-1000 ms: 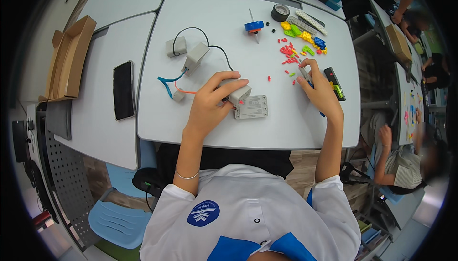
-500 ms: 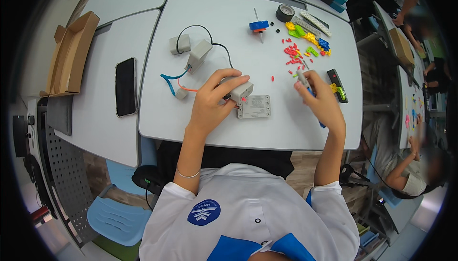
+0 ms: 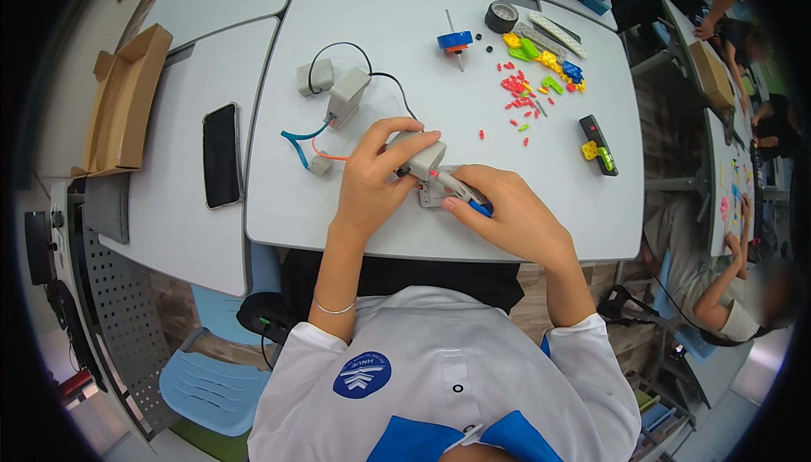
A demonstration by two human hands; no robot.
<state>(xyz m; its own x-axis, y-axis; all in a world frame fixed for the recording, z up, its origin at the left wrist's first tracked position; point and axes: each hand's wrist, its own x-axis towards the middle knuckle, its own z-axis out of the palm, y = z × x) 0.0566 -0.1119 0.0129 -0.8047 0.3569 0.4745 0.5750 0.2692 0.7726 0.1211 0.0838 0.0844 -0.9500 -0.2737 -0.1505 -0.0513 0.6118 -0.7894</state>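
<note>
Gripping a boxy grey plastic block [image 3: 428,158], left hand [image 3: 372,176] curled over it, right hand [image 3: 511,215] closed round a grey-and-blue tool [image 3: 457,186], tip at the block's red peg [image 3: 434,174], smooth white table [image 3: 549,166] beneath

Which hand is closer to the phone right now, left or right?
Left. The left hand is right of the phone, holding a grey block; the right hand, holding a tool, is farther right.
</note>
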